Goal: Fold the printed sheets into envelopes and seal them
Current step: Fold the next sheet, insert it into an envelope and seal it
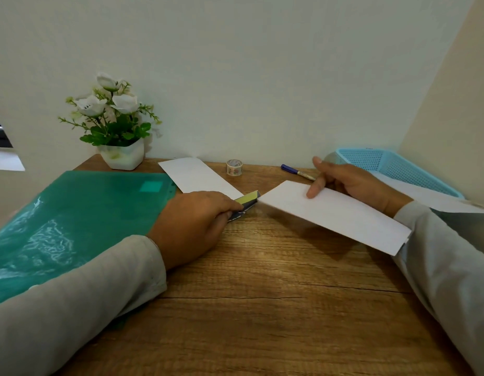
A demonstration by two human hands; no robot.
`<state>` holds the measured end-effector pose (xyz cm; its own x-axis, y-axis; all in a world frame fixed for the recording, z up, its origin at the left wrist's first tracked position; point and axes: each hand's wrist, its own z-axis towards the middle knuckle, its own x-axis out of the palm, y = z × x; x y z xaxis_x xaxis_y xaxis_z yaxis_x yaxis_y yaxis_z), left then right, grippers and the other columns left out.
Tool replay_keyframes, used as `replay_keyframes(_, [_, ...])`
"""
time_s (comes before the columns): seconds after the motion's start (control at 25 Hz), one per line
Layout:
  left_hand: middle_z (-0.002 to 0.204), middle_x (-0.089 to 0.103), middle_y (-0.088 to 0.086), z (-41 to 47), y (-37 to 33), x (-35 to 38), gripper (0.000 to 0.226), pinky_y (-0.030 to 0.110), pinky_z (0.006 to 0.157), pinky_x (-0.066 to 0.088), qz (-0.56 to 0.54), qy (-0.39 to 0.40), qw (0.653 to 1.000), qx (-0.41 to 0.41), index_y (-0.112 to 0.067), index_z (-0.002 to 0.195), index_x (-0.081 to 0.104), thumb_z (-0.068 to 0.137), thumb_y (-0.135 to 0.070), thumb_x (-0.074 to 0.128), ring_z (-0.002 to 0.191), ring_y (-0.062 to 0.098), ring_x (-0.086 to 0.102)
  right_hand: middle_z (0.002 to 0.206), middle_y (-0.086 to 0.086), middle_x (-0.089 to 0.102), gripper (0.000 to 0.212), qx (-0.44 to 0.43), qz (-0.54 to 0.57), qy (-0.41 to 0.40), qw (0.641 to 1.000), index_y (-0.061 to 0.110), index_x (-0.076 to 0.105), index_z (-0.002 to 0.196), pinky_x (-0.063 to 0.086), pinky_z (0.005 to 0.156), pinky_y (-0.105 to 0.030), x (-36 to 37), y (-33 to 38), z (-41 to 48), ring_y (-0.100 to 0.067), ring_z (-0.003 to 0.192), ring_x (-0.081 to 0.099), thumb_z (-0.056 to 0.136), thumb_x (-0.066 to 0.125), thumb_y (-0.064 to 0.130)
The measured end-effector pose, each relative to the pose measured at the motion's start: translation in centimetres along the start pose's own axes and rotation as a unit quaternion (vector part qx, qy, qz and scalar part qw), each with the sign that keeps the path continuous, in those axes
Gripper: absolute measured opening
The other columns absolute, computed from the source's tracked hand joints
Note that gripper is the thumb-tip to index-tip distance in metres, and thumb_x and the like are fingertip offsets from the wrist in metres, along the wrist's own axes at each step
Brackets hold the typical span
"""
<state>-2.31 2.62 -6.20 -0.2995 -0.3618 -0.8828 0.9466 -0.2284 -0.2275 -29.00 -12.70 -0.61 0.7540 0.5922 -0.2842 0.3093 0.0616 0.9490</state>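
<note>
The left hand (197,221) is curling its fingers (230,205) round the folded printed sheet (247,202), which is lying low on the desk (262,294), while the right hand (352,183) is pinching a white envelope (335,215) and holding it tilted just above the wood, its near corner almost meeting the sheet. To go well, the sheet probably needs feeding in narrow end first, with the envelope's mouth held wide — though its opening is not showing here. The blue basket (398,165) is holding white paper (425,198) that is spilling over its near rim, and the green folder (72,226) is lying shut, its contents hidden.
</note>
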Motion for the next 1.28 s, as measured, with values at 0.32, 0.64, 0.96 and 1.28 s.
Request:
replay_keyframes(0.32, [0.138,0.059,-0.006,0.2,-0.1,0.1,0.054,0.031,0.103,0.046,-0.028,0.064,0.998,0.002,-0.028,0.146,0.047,0.097,-0.045,0.033,0.122,0.01,0.053,0.076,-0.01,0.076,0.062,-0.044,-0.066,0.002,0.997,0.01,0.08,0.071,0.054,0.051,-0.019,0.7,0.9,-0.4,-0.018,0.06,0.071,0.094,0.049,0.058])
replay_keyframes(0.64, [0.145,0.053,-0.008,0.1,-0.3,0.0,0.056,0.028,0.109,0.041,-0.016,0.075,0.997,0.009,-0.029,0.148,0.045,0.097,-0.047,0.031,0.131,0.008,0.048,0.087,-0.02,0.076,0.068,-0.059,-0.128,0.03,0.99,0.009,0.083,0.08,0.059,0.067,-0.026,2.5,1.3,-0.4,-0.031,0.073,0.07,0.085,0.051,0.069])
replay_keyframes(0.96, [0.151,0.046,-0.009,0.2,-0.5,0.0,0.055,0.026,0.113,0.032,0.006,0.09,0.996,0.009,-0.029,0.15,0.04,0.1,-0.05,0.03,0.138,0.009,0.042,0.078,-0.012,0.076,0.068,-0.037,-0.141,0.067,0.987,0.015,0.084,0.078,0.052,0.064,-0.026,4.0,0.9,0.2,-0.02,0.065,0.067,0.076,0.054,0.077])
replay_keyframes(1.28, [0.147,0.052,-0.009,0.0,-0.6,0.2,0.058,0.025,0.11,0.037,0.02,0.075,0.997,0.03,-0.029,0.147,0.046,0.099,-0.054,0.026,0.133,0.007,0.046,0.08,-0.004,0.074,0.063,-0.033,-0.093,0.073,0.992,0.015,0.083,0.089,0.051,0.065,-0.028,5.4,0.2,1.0,-0.015,0.066,0.065,0.075,0.064,0.073])
